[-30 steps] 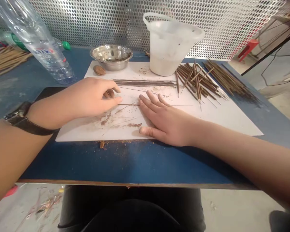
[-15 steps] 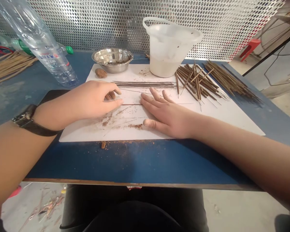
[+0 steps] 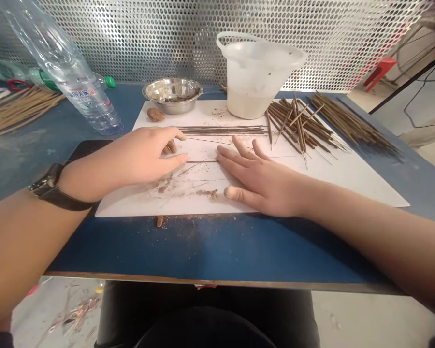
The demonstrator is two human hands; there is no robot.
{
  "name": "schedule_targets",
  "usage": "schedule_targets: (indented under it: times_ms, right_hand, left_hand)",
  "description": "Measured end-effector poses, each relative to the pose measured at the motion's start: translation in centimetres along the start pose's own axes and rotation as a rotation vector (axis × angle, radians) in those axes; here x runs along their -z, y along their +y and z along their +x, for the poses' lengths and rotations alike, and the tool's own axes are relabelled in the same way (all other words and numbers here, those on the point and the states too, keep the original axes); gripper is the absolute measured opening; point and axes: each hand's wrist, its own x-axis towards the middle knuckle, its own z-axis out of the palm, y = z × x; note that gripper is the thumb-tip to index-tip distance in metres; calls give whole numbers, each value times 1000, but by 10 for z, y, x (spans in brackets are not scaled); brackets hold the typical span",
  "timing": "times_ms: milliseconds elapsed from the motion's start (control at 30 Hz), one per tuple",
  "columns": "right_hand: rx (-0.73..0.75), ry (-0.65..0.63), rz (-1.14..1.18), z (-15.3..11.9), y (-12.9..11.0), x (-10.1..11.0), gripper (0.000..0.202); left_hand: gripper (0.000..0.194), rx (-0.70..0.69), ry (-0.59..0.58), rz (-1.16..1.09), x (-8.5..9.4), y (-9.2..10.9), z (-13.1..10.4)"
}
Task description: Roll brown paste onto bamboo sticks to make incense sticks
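My left hand rests on the white board with its fingers curled. Its thumb and forefinger pinch the left end of a thin stick that lies across the board. My right hand lies flat, palm down and fingers spread, over the right part of that stick. A short stretch of the stick shows between the two hands. Brown powder smears mark the board just in front of the hands. A row of bare thin sticks lies just beyond my fingers.
At the back of the board stand a white plastic bucket, a steel bowl and a brown lump. Coated brown sticks pile up at the right. A clear bottle stands at the left. A perforated metal screen closes the back.
The view has shifted a little; both hands stay on the thin stick, and the right hand's fingers have slid slightly away from me.
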Motion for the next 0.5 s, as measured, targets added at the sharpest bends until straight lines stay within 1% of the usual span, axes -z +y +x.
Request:
schedule_targets:
  times_ms: [100, 167, 267, 367, 433, 500]
  right_hand:
    - [21, 23, 34, -17, -7, -2, 92]
    - [35, 34, 57, -21, -7, -3, 90]
    - [14, 18, 49, -13, 2, -2, 93]
    - [-2, 7, 21, -1, 12, 2, 91]
    - [9, 36, 0, 0, 16, 6, 89]
    - [-14, 72, -45, -6, 19, 13, 87]
  left_hand:
    - [66, -3, -12, 34, 0, 0, 1]
    - [65, -6, -5, 40, -1, -3, 2]
    - [66, -11, 6, 22, -4, -7, 3]
    - [66, -24, 20, 14, -5, -8, 4]
    - [65, -24, 17, 12, -4, -6, 3]
    - [65, -19, 9, 7, -2, -4, 2]
